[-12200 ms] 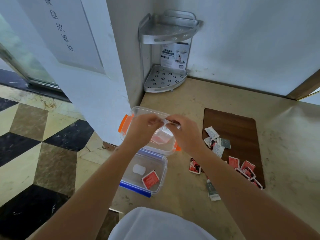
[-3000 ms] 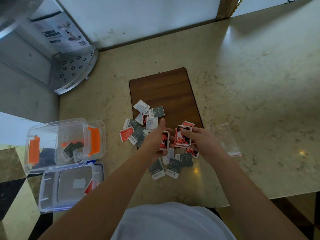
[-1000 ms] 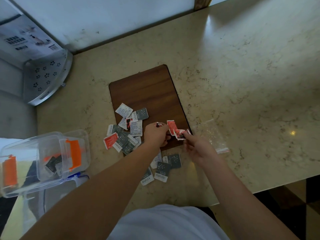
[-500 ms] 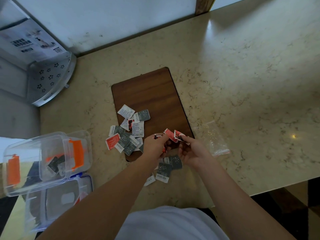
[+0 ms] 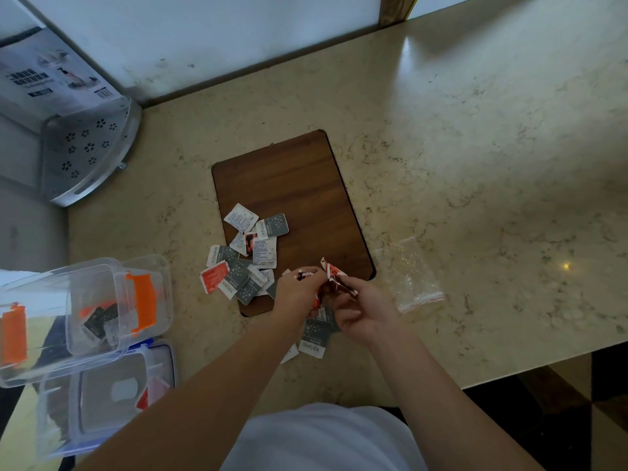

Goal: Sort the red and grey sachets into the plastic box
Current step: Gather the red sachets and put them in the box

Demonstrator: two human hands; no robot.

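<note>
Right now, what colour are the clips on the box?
Orange clips on the clear box, head view.

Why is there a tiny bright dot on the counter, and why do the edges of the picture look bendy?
In the head view, the dot is a light reflecting off the shiny counter, with a paler sheen near the top edge; the wide lens curves the wall line and counter edge; the sachets held in the left hand and right hand look slightly blurred.
</note>
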